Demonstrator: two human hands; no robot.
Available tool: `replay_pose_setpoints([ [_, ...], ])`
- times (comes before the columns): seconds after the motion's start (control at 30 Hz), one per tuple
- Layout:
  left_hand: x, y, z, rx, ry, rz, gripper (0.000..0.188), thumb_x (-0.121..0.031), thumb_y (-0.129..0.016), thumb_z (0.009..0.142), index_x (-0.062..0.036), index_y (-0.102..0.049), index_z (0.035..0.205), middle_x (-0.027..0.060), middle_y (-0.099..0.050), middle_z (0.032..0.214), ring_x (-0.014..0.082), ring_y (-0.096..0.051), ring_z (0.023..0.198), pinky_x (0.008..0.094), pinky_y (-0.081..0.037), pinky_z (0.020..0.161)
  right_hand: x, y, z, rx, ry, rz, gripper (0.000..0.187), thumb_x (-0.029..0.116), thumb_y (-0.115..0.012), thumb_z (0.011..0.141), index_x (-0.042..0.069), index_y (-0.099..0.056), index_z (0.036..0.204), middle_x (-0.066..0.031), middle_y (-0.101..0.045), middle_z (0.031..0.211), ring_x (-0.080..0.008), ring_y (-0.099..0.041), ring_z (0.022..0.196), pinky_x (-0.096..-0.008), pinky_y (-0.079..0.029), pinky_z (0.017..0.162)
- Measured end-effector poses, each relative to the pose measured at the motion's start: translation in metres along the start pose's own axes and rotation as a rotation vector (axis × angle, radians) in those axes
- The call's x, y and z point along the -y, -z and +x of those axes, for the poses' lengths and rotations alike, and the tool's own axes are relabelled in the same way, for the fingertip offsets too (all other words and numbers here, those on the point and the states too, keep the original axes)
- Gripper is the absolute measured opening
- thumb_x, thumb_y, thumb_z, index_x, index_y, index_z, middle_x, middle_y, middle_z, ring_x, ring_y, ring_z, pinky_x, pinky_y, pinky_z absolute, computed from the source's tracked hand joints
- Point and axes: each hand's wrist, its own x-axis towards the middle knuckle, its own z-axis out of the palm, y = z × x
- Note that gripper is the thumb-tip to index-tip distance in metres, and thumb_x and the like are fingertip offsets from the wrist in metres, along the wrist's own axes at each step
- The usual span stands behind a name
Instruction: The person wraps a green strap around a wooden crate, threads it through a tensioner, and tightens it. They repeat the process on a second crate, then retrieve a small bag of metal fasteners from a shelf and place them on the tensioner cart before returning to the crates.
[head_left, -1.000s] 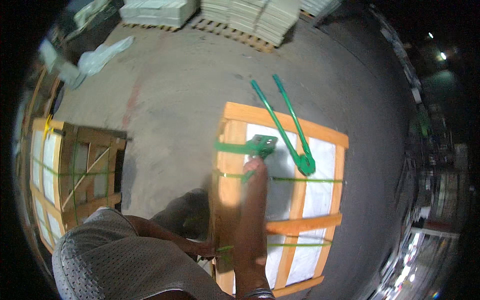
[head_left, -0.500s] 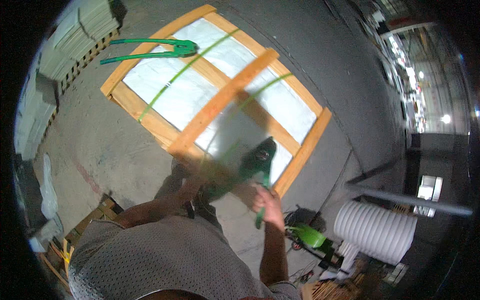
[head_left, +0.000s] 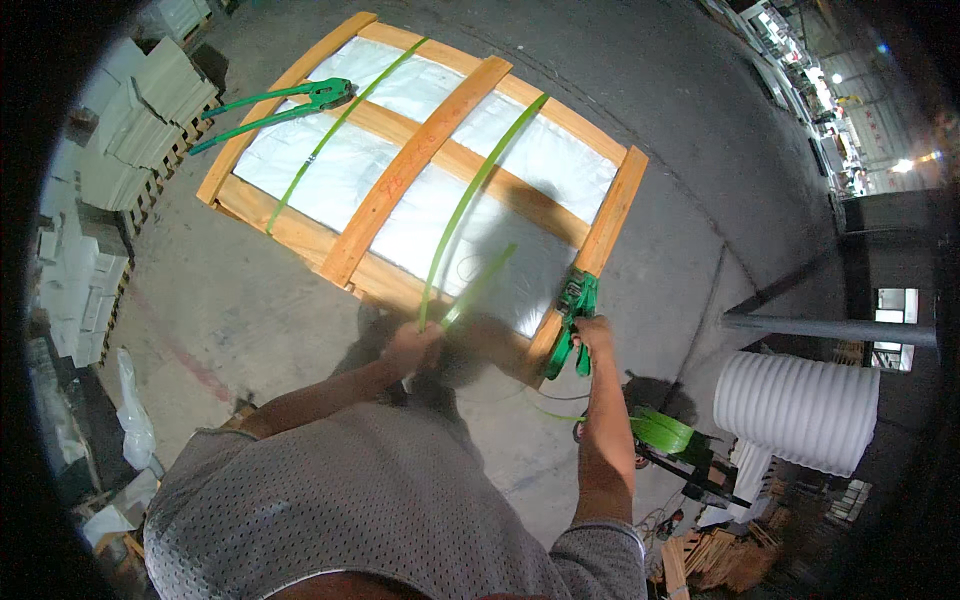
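A wooden crate (head_left: 385,193) with white wrapped contents lies before me. My left hand (head_left: 412,350) is closed at the crate's near edge on a green strap (head_left: 470,195), which arches across the top. A loose strap end (head_left: 490,280) sticks up beside it. My right hand (head_left: 594,335) grips the handles of a green strapping tool (head_left: 576,300) at the crate's right-hand board; whether the tool bears on the board I cannot tell. Another green strap (head_left: 345,120) runs over the left part of the crate. A long-handled green crimping tool (head_left: 325,94) lies on the left end.
On the right are a reel of green strapping (head_left: 660,430) on a stand and a big white ribbed foam roll (head_left: 797,412). Pallets of stacked pale boards (head_left: 150,95) line the left. Wood scraps (head_left: 715,560) lie at the lower right.
My right hand has carried the strapping tool up and right to the crate's right-hand board. My left hand has come forward to the near edge with the strap. The view has shifted slightly.
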Motion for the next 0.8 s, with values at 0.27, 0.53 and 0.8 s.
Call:
replay_pose_setpoints([
  [0.27,-0.013,-0.008,0.01,-0.048,-0.021,0.094,0.023,-0.022,-0.05,0.097,-0.0047,-0.057,0.082,0.0063,-0.055,0.063,0.0161,-0.054,0.055,0.0313,-0.046,0.051,-0.029,-0.019,-0.03,-0.043,-0.047,0.18,0.054,0.047,-0.066,0.079,-0.004,-0.068,0.094,-0.0161,-0.068,0.085,-0.0279,-0.065,0.078,-0.04,-0.048,0.071],
  [0.53,-0.022,-0.01,0.019,-0.158,-0.057,0.187,0.023,-0.026,-0.049,0.097,-0.005,-0.059,0.092,0.0027,-0.049,0.058,0.0116,-0.045,0.045,0.0269,-0.037,0.042,-0.057,-0.086,-0.012,-0.51,0.19,-0.153,0.049,0.044,-0.07,0.075,-0.004,-0.064,0.083,-0.0253,-0.064,0.078,-0.0411,-0.063,0.076,-0.0468,-0.046,0.067],
  [0.8,-0.014,0.001,0.016,-0.211,-0.035,0.27,0.024,-0.025,-0.047,0.099,-0.005,-0.06,0.098,0.0026,-0.051,0.059,0.0114,-0.045,0.044,0.0274,-0.037,0.042,-0.094,-0.097,0.021,-0.266,0.336,0.351,0.03,0.026,-0.069,0.078,-0.002,-0.061,0.074,-0.0102,-0.06,0.062,-0.0243,-0.06,0.052,-0.0388,-0.046,0.051],
])
